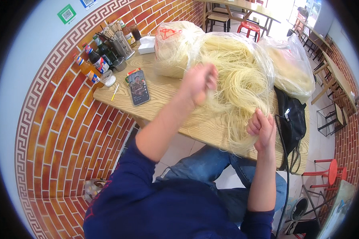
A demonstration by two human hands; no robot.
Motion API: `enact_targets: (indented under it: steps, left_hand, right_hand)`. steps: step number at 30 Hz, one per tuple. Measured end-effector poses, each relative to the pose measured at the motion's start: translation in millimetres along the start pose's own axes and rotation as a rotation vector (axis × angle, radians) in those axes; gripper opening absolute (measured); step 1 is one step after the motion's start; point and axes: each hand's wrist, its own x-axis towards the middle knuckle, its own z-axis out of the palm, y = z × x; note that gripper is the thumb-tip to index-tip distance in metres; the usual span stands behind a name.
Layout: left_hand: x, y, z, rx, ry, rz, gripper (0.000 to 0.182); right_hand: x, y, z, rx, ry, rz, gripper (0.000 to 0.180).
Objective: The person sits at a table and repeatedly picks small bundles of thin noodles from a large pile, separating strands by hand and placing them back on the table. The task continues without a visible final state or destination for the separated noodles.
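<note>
A large heap of thin pale-yellow dried noodles (242,68) spills from an open clear plastic bag onto the wooden table (164,89). My right hand (261,125) pinches a bundle of strands at the heap's near right side, with loose ends hanging toward the table's near edge. My left hand (201,82) is raised over the left side of the heap, its fingers curled and blurred by motion; a few strands appear near it, but whether it grips them is unclear.
Filled plastic bags (179,44) flank the heap. A black bag (291,119) lies right. Left are a smartphone (139,88), a yellow-white stick (115,92), a glass (108,78), bottles (88,70), a chopstick holder (122,44) and a tissue box (147,45).
</note>
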Motion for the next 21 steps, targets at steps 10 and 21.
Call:
enact_targets:
  steps: [10, 21]
  left_hand:
    - [-84.9, -88.8, 30.6, 0.448, -0.205, -0.034, 0.022]
    - [-73.4, -92.9, 12.6, 0.15, 0.107, 0.03, 0.016]
  right_hand:
    - [-7.7, 13.0, 19.5, -0.22, -0.028, -0.091, 0.012]
    - [3.1, 17.1, 19.1, 0.056, 0.077, -0.172, 0.017]
